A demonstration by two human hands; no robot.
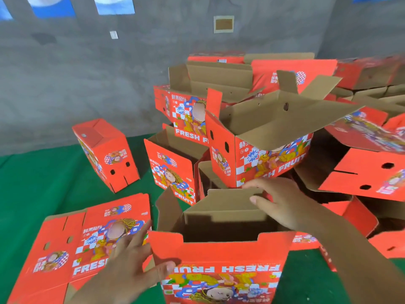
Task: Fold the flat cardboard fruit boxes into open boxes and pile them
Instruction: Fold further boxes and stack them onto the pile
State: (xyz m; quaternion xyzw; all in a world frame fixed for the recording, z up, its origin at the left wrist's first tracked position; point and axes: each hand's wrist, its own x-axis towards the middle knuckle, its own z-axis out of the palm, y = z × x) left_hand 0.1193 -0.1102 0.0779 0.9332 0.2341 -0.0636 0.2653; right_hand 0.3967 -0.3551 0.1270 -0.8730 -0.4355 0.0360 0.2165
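1. The right hand [282, 200] grips the far top flap of the open red printed cardboard box [219, 255] nearest the camera, thumb on the inner brown face and fingers curled over the flap's edge.
2. The left hand [131, 260] lies with fingers spread and fairly straight against that box's left corner, thumb touching the red front panel; it clasps nothing.
3. Between the two hands the box mouth stands open, its brown interior in shadow and showing no contents.
4. Left of the left hand, a flat unfolded red cardboard box blank [72, 249] lies on the green floor covering [39, 183], its near edge running out of view.
5. The held box's front panel carries "FRESH FRUIT" lettering and a cartoon figure, both upside down to the camera.
6. Just beyond the right hand rises a pile of folded red fruit boxes [252, 137], the uppermost tilted with brown flaps splayed wide; their visible insides look bare.
7. Far left of the grip a closed red box standing on end [107, 154] sits apart, with bare green floor around it.
8. Right of the right forearm, more red boxes lying tumbled [361, 172] crowd close against the grey concrete wall [87, 73] behind.
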